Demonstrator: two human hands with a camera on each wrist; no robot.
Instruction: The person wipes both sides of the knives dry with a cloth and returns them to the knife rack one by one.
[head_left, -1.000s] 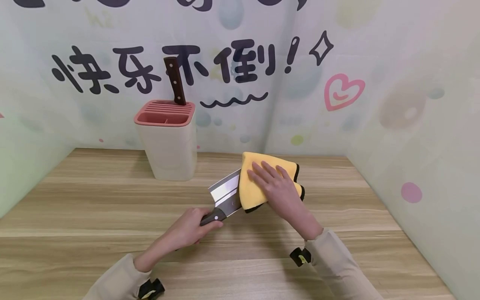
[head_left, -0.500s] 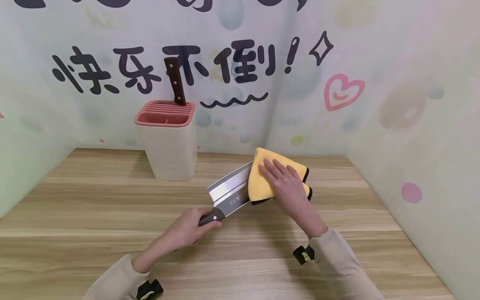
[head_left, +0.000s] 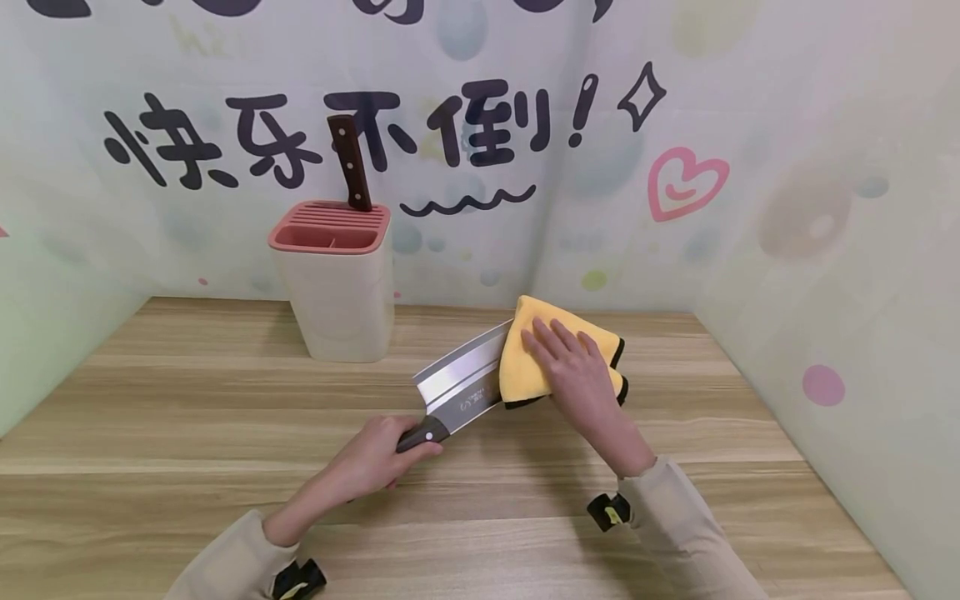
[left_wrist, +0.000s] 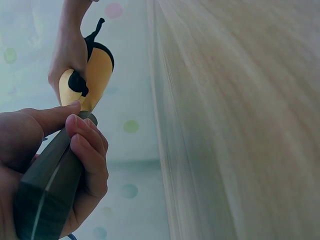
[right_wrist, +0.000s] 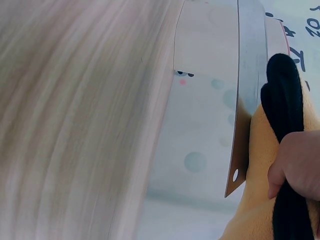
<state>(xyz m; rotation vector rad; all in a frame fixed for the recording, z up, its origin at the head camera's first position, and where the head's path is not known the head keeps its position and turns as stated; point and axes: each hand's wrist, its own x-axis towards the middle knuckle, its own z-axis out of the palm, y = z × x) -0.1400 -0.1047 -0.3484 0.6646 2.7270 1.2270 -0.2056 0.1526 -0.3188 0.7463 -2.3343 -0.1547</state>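
Observation:
My left hand [head_left: 371, 458] grips the dark handle of a cleaver [head_left: 461, 383], its wide steel blade slanting up to the right above the table. A folded yellow cloth [head_left: 517, 371] with black edging lies against the blade's far part and hides it in the head view. My right hand [head_left: 576, 383] holds the cloth, fingers spread over its upper face. From the right wrist, the thumb [right_wrist: 300, 162] shows on the cloth's black edge, beside the blade tip with its small hole. In the left wrist view, fingers wrap the handle [left_wrist: 52, 180].
A white knife block [head_left: 345, 308] with a pink slotted top stands at the back left of the wood-grain table [head_left: 225, 392]. One brown-handled knife [head_left: 350, 162] is upright in it. Printed fabric walls [head_left: 810, 275] border the table behind and at the sides.
The right hand and cloth have slid right and slightly up along the blade, toward its far end, uncovering more steel and printed marking. The left hand and cleaver have barely moved.

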